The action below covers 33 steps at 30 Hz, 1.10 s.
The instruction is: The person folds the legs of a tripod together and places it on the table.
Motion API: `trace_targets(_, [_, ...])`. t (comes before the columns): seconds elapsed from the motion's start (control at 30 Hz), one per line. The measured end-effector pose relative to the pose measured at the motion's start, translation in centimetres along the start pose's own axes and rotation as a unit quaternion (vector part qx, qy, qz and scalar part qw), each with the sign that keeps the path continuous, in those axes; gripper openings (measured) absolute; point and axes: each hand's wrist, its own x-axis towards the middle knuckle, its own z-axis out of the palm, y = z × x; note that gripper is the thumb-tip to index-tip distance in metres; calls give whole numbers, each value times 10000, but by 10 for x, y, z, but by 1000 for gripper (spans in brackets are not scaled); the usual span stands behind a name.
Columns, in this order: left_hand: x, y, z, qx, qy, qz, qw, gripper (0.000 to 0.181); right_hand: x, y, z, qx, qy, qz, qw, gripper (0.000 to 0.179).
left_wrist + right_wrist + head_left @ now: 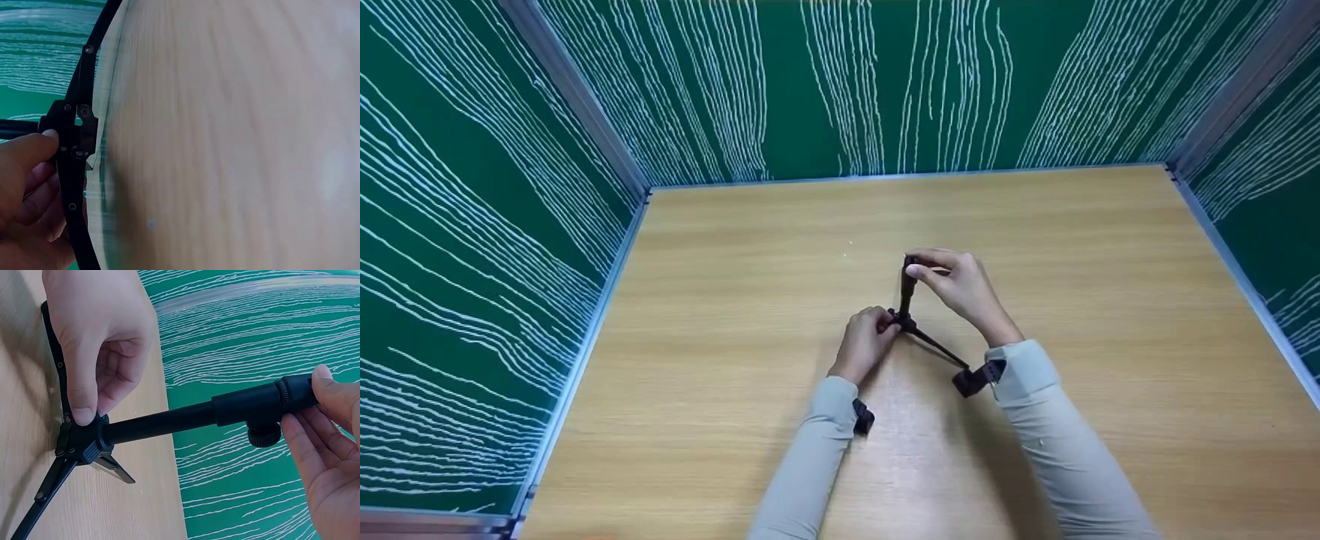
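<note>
A small black tripod [907, 300] stands on the table with its legs spread and its post upright. My left hand [864, 341] pinches the hub where the legs meet, and in the left wrist view the thumb lies on that hub [68, 132]. Higher up, my right hand [966, 289] grips the top end of the post between thumb and fingers. The right wrist view shows a thin tube [163, 424] running into a thicker collar [242, 405], with a ribbed knob [264, 435] on its side and a ridged ring beyond it. One leg [937, 346] points toward my right wrist.
The wooden table [735, 262] is bordered by green panels [795, 90] with white wavy lines at the back and on both sides. Metal posts [577, 97] join the panels at the corners. A small black camera [971, 381] is worn on my right wrist, near one leg's end.
</note>
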Motion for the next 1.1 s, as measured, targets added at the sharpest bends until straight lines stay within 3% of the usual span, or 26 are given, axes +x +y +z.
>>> trace_targets(0.67, [0, -8, 9, -832, 262, -66, 9962, 10, 0, 2, 2, -71, 126, -77, 9999, 25])
trace_targets(1.1, [-1, -8, 11, -964, 417, -30, 9945, 10, 0, 2, 0, -94, 58, -171, 9998, 25])
